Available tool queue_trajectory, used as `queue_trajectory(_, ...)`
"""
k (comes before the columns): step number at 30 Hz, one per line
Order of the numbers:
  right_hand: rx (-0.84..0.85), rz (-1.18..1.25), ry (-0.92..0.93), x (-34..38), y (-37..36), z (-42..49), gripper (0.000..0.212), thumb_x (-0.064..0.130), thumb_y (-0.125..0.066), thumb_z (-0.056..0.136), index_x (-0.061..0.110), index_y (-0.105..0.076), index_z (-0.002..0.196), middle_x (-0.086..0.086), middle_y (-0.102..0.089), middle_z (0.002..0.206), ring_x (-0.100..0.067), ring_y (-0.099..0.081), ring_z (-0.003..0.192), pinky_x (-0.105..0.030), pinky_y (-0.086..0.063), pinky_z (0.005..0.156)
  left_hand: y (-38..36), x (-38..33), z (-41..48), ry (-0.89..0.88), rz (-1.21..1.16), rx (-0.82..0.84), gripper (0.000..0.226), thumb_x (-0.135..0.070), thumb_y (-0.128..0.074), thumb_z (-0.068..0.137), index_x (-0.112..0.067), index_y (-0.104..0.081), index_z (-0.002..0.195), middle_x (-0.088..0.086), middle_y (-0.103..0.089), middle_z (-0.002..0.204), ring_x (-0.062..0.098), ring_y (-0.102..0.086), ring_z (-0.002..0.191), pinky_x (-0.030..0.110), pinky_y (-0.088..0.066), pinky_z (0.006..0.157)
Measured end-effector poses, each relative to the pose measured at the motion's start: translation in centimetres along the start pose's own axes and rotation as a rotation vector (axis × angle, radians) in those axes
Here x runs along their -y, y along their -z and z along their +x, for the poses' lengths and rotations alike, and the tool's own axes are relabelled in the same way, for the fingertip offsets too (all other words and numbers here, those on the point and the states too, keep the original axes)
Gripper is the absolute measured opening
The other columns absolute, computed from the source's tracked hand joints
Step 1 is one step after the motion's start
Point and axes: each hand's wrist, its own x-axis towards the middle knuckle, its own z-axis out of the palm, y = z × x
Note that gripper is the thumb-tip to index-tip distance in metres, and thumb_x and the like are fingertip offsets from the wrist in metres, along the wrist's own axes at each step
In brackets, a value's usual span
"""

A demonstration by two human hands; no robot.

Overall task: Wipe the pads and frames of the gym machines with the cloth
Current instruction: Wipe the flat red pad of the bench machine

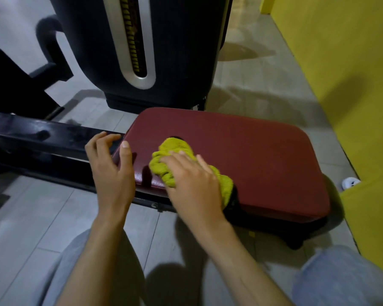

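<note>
A dark red padded seat [252, 151] lies low in the middle of the view, fixed to a black metal frame rail [42, 138] that runs off to the left. A bunched yellow-green cloth [175, 149] sits on the pad's near left part. My right hand [192, 180] lies on top of the cloth, fingers curled over it, pressing it onto the pad. My left hand [111, 166] rests on the pad's left end, thumb on the top surface and fingers spread over the edge toward the rail.
A dark weight-stack housing [93, 51] with a silver slot stands just behind the pad. A yellow wall [345, 74] runs close along the right. Grey floor tiles [31, 217] surround the machine. My knees in grey trousers show at the bottom.
</note>
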Motion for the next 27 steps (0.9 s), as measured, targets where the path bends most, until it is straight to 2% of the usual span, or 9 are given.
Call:
queue_trajectory(2,-0.082,-0.019,-0.092,-3.0,1.8,-0.8,0.045,0.025,-0.086,0.078,0.034,-0.070,0.118,0.010,-0.070,0.128,-0.018,-0.064,0.123,-0.045,-0.048,0.107,0.0,0.0,0.0,0.014,0.003,0.015,0.029,-0.039,-0.047,0.107,-0.017,-0.056,0.124,0.001,-0.040,0.141,0.010,-0.050,0.125,0.017,-0.043,0.095)
queue_trajectory(6,-0.211,-0.139,-0.313,-9.3,6.4,-3.8,0.029,0.033,-0.077,0.091,0.028,-0.071,0.119,0.003,-0.073,0.123,-0.027,-0.061,0.110,-0.052,-0.049,0.105,0.3,0.0,0.0,0.034,-0.013,0.033,0.029,-0.039,-0.047,0.107,-0.017,-0.056,0.124,0.000,-0.039,0.143,0.009,-0.050,0.124,0.015,-0.044,0.095)
queue_trajectory(9,-0.257,-0.146,-0.502,-10.8,8.1,-5.7,0.030,0.037,-0.066,0.098,0.023,-0.068,0.124,-0.002,-0.072,0.123,-0.035,-0.061,0.114,-0.059,-0.046,0.109,0.8,-0.4,0.3,0.035,-0.018,0.084,0.031,-0.042,-0.046,0.106,-0.019,-0.055,0.125,-0.001,-0.037,0.144,0.012,-0.051,0.125,0.030,-0.049,0.100)
queue_trajectory(12,-0.221,-0.160,-0.487,-9.7,7.3,-5.9,0.031,0.033,-0.067,0.097,0.019,-0.068,0.124,-0.006,-0.071,0.126,-0.039,-0.063,0.119,-0.061,-0.042,0.112,1.4,-0.8,0.7,0.036,-0.005,0.175,0.032,-0.048,-0.048,0.104,-0.024,-0.056,0.124,-0.006,-0.034,0.145,0.017,-0.051,0.127,0.038,-0.049,0.103)
queue_trajectory(14,-0.187,-0.156,-0.426,-8.4,6.0,-5.0,0.030,0.031,-0.070,0.095,0.019,-0.069,0.123,-0.006,-0.071,0.128,-0.038,-0.064,0.119,-0.059,-0.042,0.113,2.0,-1.0,1.0,0.050,-0.012,0.189,0.028,-0.045,-0.048,0.105,-0.025,-0.057,0.122,-0.007,-0.033,0.146,0.011,-0.051,0.126,0.029,-0.049,0.103)
queue_trajectory(17,-0.132,-0.138,-0.322,-5.1,3.3,-2.7,0.029,0.029,-0.074,0.092,0.021,-0.071,0.120,-0.005,-0.071,0.127,-0.035,-0.065,0.118,-0.055,-0.043,0.110,2.5,-1.4,0.8,0.085,-0.034,0.180,0.021,-0.033,-0.047,0.108,-0.021,-0.058,0.122,-0.004,-0.034,0.148,-0.013,-0.049,0.112,0.000,-0.041,0.087)
queue_trajectory(21,-0.036,-0.135,-0.167,0.3,-1.2,1.9,0.030,0.029,-0.067,0.095,0.020,-0.065,0.124,-0.003,-0.070,0.124,-0.031,-0.062,0.122,-0.055,-0.043,0.111,3.0,-1.7,0.7,0.070,-0.028,0.153,0.025,-0.026,-0.044,0.109,-0.015,-0.060,0.124,0.001,-0.037,0.148,-0.025,-0.042,0.112,-0.005,-0.034,0.085)
queue_trajectory(24,0.016,-0.135,-0.029,3.6,-4.0,5.0,0.033,0.027,-0.064,0.098,0.019,-0.061,0.129,-0.005,-0.069,0.126,-0.029,-0.061,0.122,-0.054,-0.043,0.111,4.0,-1.6,0.6,0.061,-0.065,0.118,0.031,-0.036,-0.044,0.103,-0.023,-0.057,0.129,-0.004,-0.043,0.143,-0.002,-0.048,0.125,0.022,-0.048,0.099)
queue_trajectory(27,0.077,-0.069,0.145,6.2,-5.7,6.5,0.035,0.027,-0.071,0.093,0.019,-0.062,0.126,-0.004,-0.071,0.120,-0.028,-0.063,0.118,-0.051,-0.047,0.106,5.6,-1.6,0.1,0.006,0.027,0.055,0.031,-0.036,-0.046,0.103,-0.026,-0.054,0.131,-0.005,-0.049,0.135,0.018,-0.053,0.125,0.051,-0.050,0.101)
